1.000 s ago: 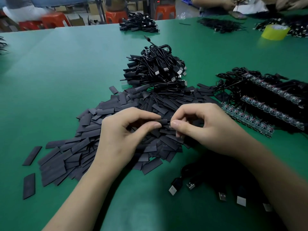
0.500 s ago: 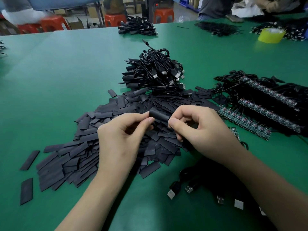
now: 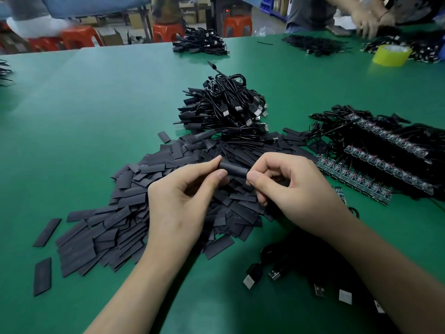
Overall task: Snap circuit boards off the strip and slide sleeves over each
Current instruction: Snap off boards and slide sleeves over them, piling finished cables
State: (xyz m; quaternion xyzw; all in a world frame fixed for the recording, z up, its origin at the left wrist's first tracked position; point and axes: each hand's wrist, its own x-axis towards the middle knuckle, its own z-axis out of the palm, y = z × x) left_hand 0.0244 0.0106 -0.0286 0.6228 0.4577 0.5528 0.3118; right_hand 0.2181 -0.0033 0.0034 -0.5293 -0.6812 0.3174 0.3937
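Over the pile of flat sleeves (image 3: 108, 227), our left hand (image 3: 183, 203) and right hand (image 3: 298, 189) each pinch one end of a rounded black sleeve (image 3: 233, 168); circuit board strips (image 3: 354, 178) lie at three o'clock.

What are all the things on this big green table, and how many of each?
table: one, green, under everything.
flat sleeves: a big pile, black, middle of the table, below the hands.
held sleeve: one, black, between both hands.
cable heap: one, black, behind the flat sleeves.
board strips: at least three, green and black, right side.
loose cables: a few, black with silver plugs, near right, by the right forearm.
tape roll: one, yellow, far right.
stools: several, red, beyond the table.
left hand: one, pinches the held sleeve's left end.
right hand: one, pinches its right end.
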